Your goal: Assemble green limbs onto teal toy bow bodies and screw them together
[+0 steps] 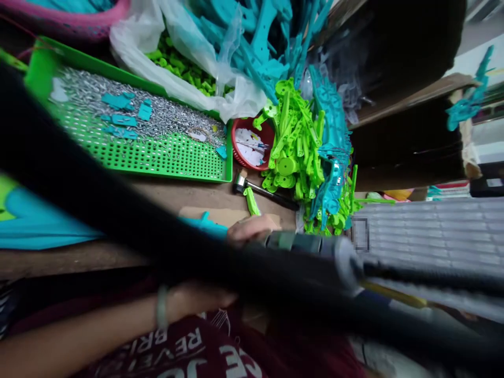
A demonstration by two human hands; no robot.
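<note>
My right hand point(252, 228) is closed round the front end of a grey power screwdriver point(305, 242), which lies sideways with its tail toward the right. A long teal plastic part point(208, 226) reaches close to those fingers. Below, my left hand point(205, 296) comes in from the left, a band on its wrist; its fingers are hidden behind a blurred dark strap or hose that crosses the view. A small green plastic piece point(251, 202) lies just above the right hand, beside a hammer point(268, 193).
A green perforated tray point(157, 160) holds many small metal pins and several teal pieces. Beside it are a red basket point(236, 152) and a heap of green plastic parts point(293, 142). Teal parts point(263, 42), a clear bag point(137, 31) and cardboard boxes point(409, 147) stand behind.
</note>
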